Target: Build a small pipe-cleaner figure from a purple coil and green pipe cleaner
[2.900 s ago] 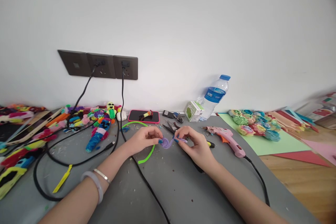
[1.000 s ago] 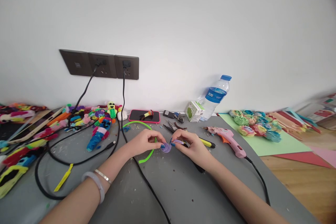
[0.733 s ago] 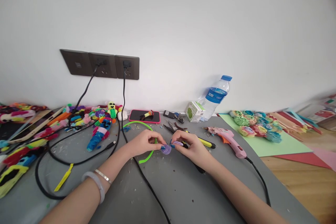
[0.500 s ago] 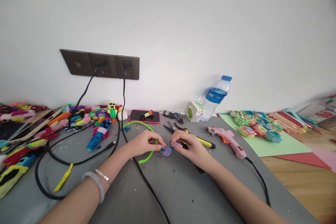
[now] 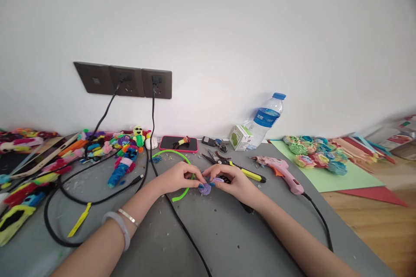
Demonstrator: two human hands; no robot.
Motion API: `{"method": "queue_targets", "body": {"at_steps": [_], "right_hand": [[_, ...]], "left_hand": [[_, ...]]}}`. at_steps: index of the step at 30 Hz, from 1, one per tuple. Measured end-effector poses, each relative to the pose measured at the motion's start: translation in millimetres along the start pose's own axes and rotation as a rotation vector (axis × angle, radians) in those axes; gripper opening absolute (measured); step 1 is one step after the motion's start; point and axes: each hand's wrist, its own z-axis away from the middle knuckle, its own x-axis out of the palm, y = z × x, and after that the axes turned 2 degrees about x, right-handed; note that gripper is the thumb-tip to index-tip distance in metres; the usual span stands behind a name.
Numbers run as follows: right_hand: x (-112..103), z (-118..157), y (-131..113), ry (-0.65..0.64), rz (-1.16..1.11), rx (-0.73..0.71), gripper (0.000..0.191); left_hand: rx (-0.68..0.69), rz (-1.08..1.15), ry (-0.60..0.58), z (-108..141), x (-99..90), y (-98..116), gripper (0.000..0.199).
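Head view: a grey tabletop (image 5: pixel 195 242) dotted with small scraps spreads beneath the grip and runs back to a white wall (image 5: pixel 208 30). Dark sockets (image 5: pixel 125 81) sit on that wall, beyond the grip and to its left; wood flooring (image 5: pixel 377 238) shows far to its right. Thumb and fingers of the left hand (image 5: pixel 182 177) pinch a purple coil (image 5: pixel 205 189), which lies right at the fingertips, between both hands. Close beside it, the right hand (image 5: pixel 238 184) is closed narrowly on a purple strand (image 5: pixel 218 179). Just left of the grip curves a green strip (image 5: pixel 177 198); a pink glue gun (image 5: pixel 286 174) rests well to the right. The left fingers cover part of the coil, so whether coil and strand join cannot be told. The right hand partly hides yellow-and-black pliers (image 5: pixel 256 176); both forearms are cut off below.
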Motion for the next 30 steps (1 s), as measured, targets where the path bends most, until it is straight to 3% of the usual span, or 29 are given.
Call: {"method": "queue_targets", "body": {"at_steps": [7,14,18,23,30], "right_hand": [[0,-9,1,0.010,-0.189,0.026,0.014],[-5,-38,-13,-0.121,-0.408,0.073,0.019],[-5,-55,-9,-0.177,-0.531,0.095,0.016],[-5,-66,6,-0.272,-0.648,0.133,0.018],[-7,-69,18,-0.307,-0.717,0.154,0.017]], "left_hand": [[0.003,0.081,0.061,-1,-1.6,-3,0.020],[-0.005,0.293,0.215,-1,-6.3,-8,0.020],[-0.008,0.330,0.295,2,-10.6,-6,0.023],[-0.038,0.303,0.286,3,-12.7,-5,0.024],[-0.065,0.272,0.266,2,-11.3,-5,0.031]]}}
